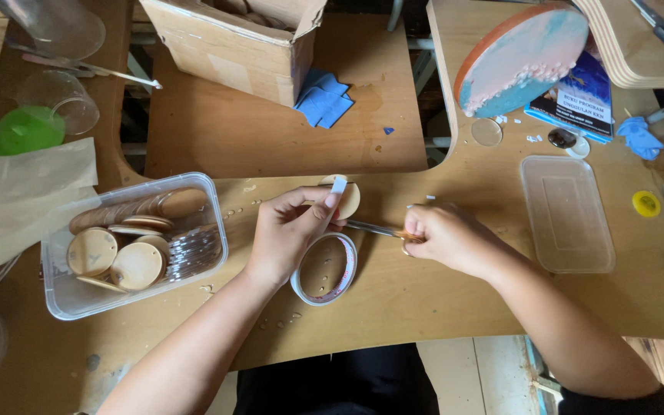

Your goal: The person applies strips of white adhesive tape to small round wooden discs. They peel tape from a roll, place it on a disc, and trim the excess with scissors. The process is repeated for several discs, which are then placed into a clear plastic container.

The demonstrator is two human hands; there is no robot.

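Note:
My left hand [293,230] pinches a small round wooden disc [349,201] with a strip of white tape [338,185] sticking up from it. A roll of tape [324,270] hangs around that hand's lower fingers, just above the wooden table [424,300]. My right hand [443,234] grips a thin metal tool with an orange handle [378,229]; its tip points left, toward the disc. The two hands are close together at the middle of the table.
A clear plastic tub [63,296] at left holds several wooden discs. A cardboard box [232,46] and blue cloth [323,98] lie behind. At right are a clear lid [566,211], a pink-and-blue round slab [520,58], a booklet [585,96] and a yellow cap [645,204].

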